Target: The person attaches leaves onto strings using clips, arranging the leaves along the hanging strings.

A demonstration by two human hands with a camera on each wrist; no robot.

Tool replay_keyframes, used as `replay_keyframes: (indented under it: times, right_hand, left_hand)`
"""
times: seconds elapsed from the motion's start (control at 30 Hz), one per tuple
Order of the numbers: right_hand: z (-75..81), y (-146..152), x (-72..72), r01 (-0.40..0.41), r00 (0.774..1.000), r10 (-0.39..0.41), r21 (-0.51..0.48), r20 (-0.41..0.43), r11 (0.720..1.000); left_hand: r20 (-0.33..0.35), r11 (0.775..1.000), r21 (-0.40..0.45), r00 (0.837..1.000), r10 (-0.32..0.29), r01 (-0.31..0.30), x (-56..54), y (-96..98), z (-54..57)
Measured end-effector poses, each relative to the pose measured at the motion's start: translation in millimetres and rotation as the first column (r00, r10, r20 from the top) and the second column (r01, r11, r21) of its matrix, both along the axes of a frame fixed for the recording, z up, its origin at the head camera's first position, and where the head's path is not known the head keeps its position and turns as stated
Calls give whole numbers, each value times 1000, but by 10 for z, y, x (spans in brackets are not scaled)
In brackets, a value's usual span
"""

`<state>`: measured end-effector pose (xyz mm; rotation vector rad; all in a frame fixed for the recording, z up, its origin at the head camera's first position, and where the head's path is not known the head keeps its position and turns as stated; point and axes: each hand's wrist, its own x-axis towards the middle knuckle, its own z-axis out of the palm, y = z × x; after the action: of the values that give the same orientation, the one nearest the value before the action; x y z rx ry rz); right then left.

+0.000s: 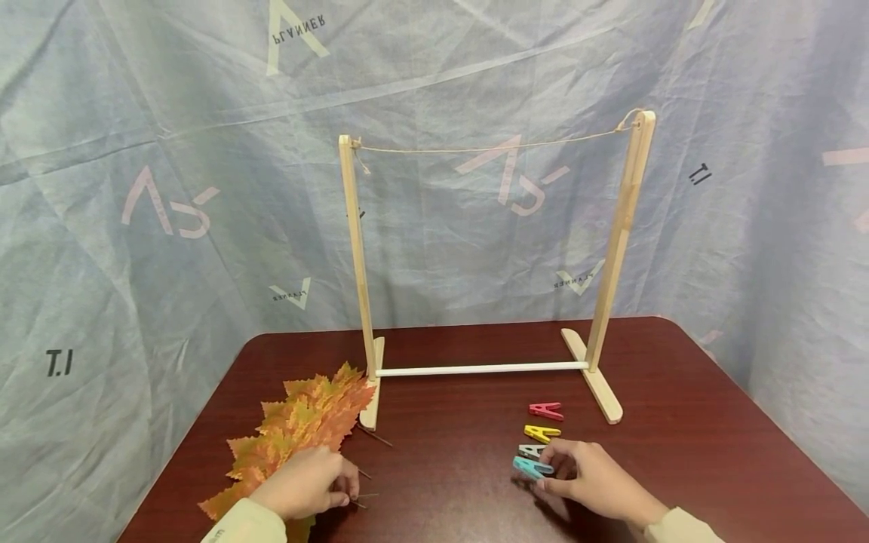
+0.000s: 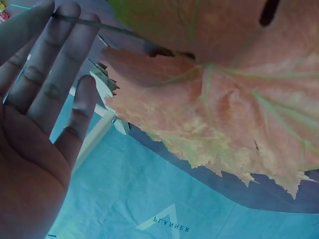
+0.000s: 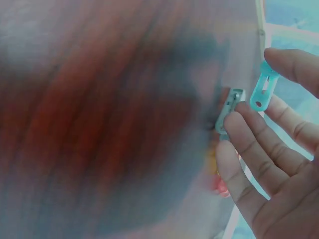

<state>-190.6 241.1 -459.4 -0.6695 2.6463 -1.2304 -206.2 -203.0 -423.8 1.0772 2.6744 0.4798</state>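
Several orange and yellow-green artificial maple leaves (image 1: 299, 422) lie overlapped at the left of the table, thin brown stems pointing right. My left hand (image 1: 314, 480) is at the near part of this row and pinches a leaf's stem (image 2: 102, 26) with its fingertips; the broad leaf (image 2: 229, 104) spreads beside the palm in the left wrist view. On the right side, my right hand (image 1: 589, 478) holds a light blue clothespin (image 1: 531, 467) between thumb and index finger. A pale grey clothespin (image 1: 529, 451) lies just behind it, partly hidden by the fingers.
A yellow clothespin (image 1: 541, 434) and a red clothespin (image 1: 546, 410) lie farther back. Behind them stands a wooden frame (image 1: 616, 249), a string (image 1: 475, 149) tied between its post tops and a white bar (image 1: 475, 369) low down. Grey printed cloth (image 1: 421, 68) surrounds the dark red table (image 1: 462, 430).
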Motion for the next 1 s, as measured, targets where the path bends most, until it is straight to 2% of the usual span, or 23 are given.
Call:
replay_keyframes:
  times: [0.2, 0.3, 0.5, 0.63, 0.8, 1.0]
  right_hand:
    - [100, -17, -49, 8, 1000, -8, -10, -18, 1000]
    - [141, -34, -65, 18, 999, -19, -8, -29, 1000]
    - [255, -90, -102, 46, 990, -45, 4, -132, 999]
    - [356, -92, -123, 55, 991, -56, -14, -124, 998]
    - [475, -84, -142, 68, 988, -70, -13, -136, 998]
    - [573, -74, -164, 112, 978, -115, -28, -172, 993]
  left_hand:
    - [-9, 1000, 22, 1000, 2, -2, -21, 21, 64]
    - [13, 999, 38, 1000, 6, -6, -34, 28, 112]
    - [33, 998, 57, 999, 9, -11, -92, 35, 216]
    - [35, 996, 80, 999, 33, -35, -125, 64, 286]
    - [80, 984, 156, 994, 75, -86, -161, 107, 337]
    - [139, 962, 244, 986, 92, -124, -205, 151, 383]
